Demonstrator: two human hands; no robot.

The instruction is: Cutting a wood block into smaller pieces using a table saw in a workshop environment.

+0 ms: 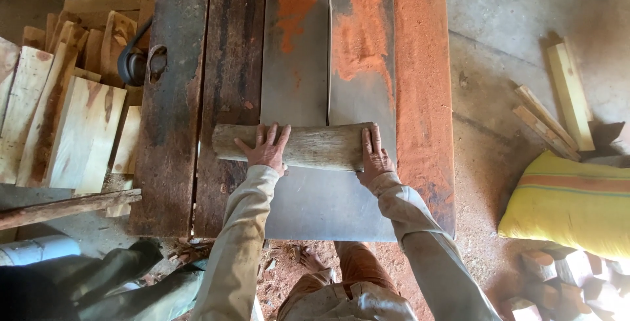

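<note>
A: One log (pixel 308 146) lies crosswise on the saw table (pixel 170 163), square over the blade slot (pixel 328 65), and by the look of it it's whole, no cut showing.

B: Hands?

A: Left hand (pixel 266 150) flat on top, fingers spread wide, pressing rather than gripping. Right hand (pixel 374 157) at the log's right end, fingers laid close together along the end.

B: So the sawing looks ahead of it, I'd judge. Orange sawdust (pixel 420 65) already coats the table.

A: Count: one log, two hands, a stack of sawn boards (pixel 72 124) left, too overlapped to number, about four offcuts (pixel 558 111) on the floor, one yellow sack (pixel 571 203).
</note>
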